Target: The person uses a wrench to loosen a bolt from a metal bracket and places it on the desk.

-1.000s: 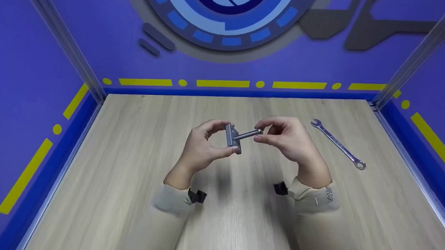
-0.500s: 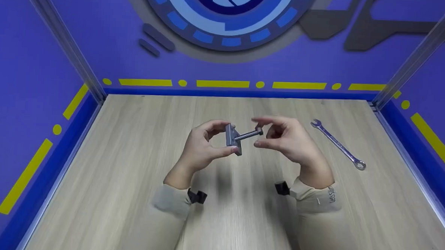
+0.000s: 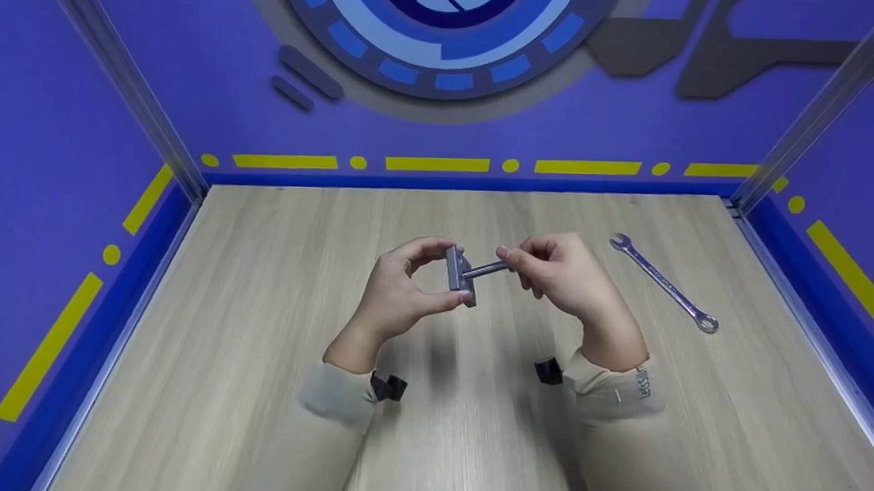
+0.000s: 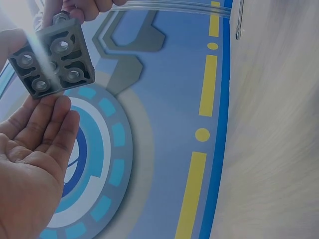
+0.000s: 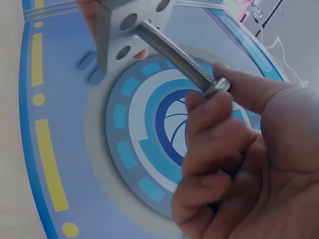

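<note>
My left hand (image 3: 398, 292) grips a square grey metal plate (image 4: 52, 59) by its edges, thumb below and fingers above, over the table. Several round holes show in the plate in the left wrist view. From its centre a long threaded bolt (image 5: 177, 54) sticks out toward the right. My right hand (image 3: 565, 273) pinches the bolt's head (image 5: 219, 87) between thumb and forefinger, the other fingers curled beneath. In the head view those fingers hide the bolt's head.
A combination wrench (image 3: 664, 283) lies on the wooden table (image 3: 256, 341) to the right of my right hand. Blue-purple panels (image 3: 441, 142) with metal corner posts wall in the back and sides.
My right thumb and forefinger came off the bolt's head, spread apart, and now pinch it again with the thumb higher. My left hand and the plate have hardly moved.
</note>
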`<state>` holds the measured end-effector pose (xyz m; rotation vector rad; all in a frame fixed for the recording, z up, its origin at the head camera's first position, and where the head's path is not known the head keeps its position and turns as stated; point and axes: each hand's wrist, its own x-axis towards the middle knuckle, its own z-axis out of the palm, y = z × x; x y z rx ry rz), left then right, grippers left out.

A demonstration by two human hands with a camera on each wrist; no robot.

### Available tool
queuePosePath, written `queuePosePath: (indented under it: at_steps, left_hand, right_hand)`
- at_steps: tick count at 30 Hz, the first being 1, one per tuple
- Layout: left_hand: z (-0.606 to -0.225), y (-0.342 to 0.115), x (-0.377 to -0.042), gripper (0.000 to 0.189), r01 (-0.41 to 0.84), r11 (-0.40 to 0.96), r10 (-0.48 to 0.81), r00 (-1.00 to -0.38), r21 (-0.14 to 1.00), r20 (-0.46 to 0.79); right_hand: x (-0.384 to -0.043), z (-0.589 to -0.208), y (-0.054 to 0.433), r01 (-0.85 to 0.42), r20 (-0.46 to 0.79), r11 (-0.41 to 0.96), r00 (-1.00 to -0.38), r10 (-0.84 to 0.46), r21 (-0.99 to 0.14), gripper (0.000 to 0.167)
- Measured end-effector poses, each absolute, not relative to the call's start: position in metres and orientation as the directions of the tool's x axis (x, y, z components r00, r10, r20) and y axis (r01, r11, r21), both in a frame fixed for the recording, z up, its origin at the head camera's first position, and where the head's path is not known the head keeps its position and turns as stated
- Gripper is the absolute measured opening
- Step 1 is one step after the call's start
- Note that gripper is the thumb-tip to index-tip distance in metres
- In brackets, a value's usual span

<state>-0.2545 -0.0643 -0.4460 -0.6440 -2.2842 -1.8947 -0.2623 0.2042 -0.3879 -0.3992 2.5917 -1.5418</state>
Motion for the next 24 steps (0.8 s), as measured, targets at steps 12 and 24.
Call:
queuePosePath:
  at_steps: [12, 24]
  left_hand:
    - [-0.4468, -0.0673, -0.2569, 0.065, 0.378, 0.117, 0.238, -0.908, 0.918, 0.344]
    - [-0.4475, -0.0675, -0.2585, 0.060, 0.383, 0.066, 0.255, -0.899, 0.921, 0.355]
  right_hand:
    - [-0.2578, -0.3871, 0.2060, -0.359, 0.255, 0.362, -0.918, -0.304, -0.861, 0.016]
    - [-0.2589, -0.3854, 0.2080, -0.369, 0.261, 0.324, -0.907, -0.331, -0.871, 0.028]
